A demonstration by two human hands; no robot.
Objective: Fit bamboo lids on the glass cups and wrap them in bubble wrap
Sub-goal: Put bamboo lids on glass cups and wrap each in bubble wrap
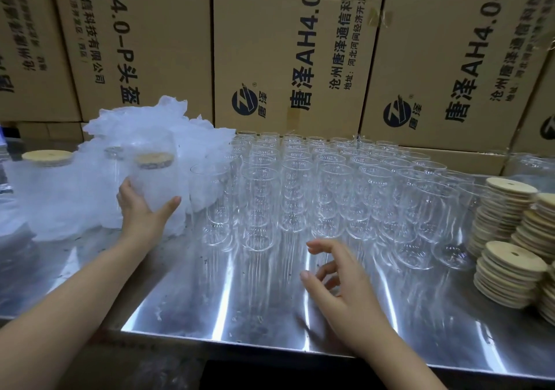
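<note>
The left hand [141,212] grips a wrapped cup [154,176], thumb on its near right side and fingers round the left. The cup stands upright, already lidded, at the front edge of the heap of wrap [75,191] on the left of the counter [240,314]; this one looks finished and about to be set down among the others.

The right hand [339,281] holds nothing: its grip is released, fingers loosely spread above the counter. The bare cups [300,191] stand in rows just beyond its fingertips, upright with mouths open, so a side grasp round the wall would suit. The stacked lids [507,209] lie further to its right. The right hand is clearly the nearer to both, and the front-row cup straight ahead is probably its next target. The rows are packed close, so a reach could knock a neighbouring cup.
</note>
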